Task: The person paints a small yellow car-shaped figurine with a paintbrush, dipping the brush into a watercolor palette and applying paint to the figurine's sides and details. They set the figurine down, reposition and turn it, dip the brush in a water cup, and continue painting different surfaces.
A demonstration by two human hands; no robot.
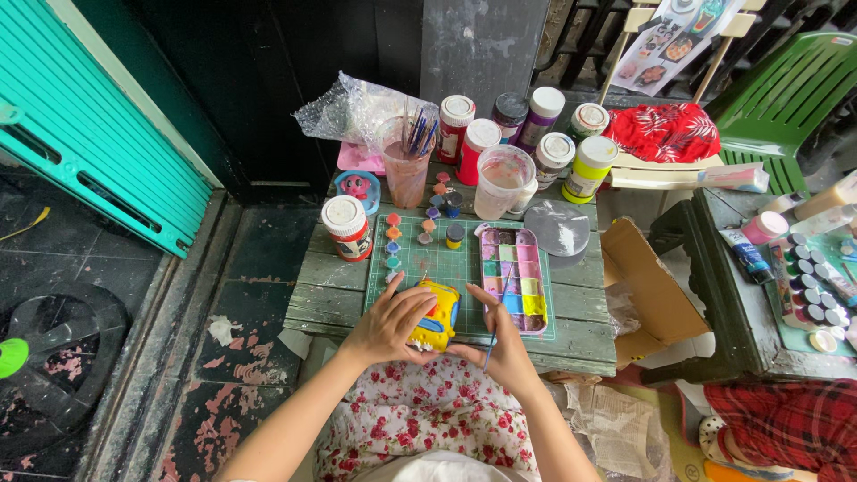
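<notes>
We note the left hand (pixel 386 323) wrapped over a yellow figurine (pixel 436 315) with blue and orange patches, fingers curled around its near side. The figurine sits at the near edge of the green cutting mat (pixel 418 254) on the weathered wooden table (pixel 312 299). The right hand (pixel 504 344) steadies the figurine's right side and pinches a thin blue paintbrush (pixel 496 321), tip toward the paint palette (pixel 516 278), a rectangular tray of mixed wells just right of the figurine. At mat's left corner stands a white-lidded jar with a red label (pixel 346 228). Along the far table edge we see a row of paint jars (pixel 536 134), lids white or dark, labels red, purple and yellow. A clear cup of brushes (pixel 408 161) stands left of them, crumpled plastic behind it.
</notes>
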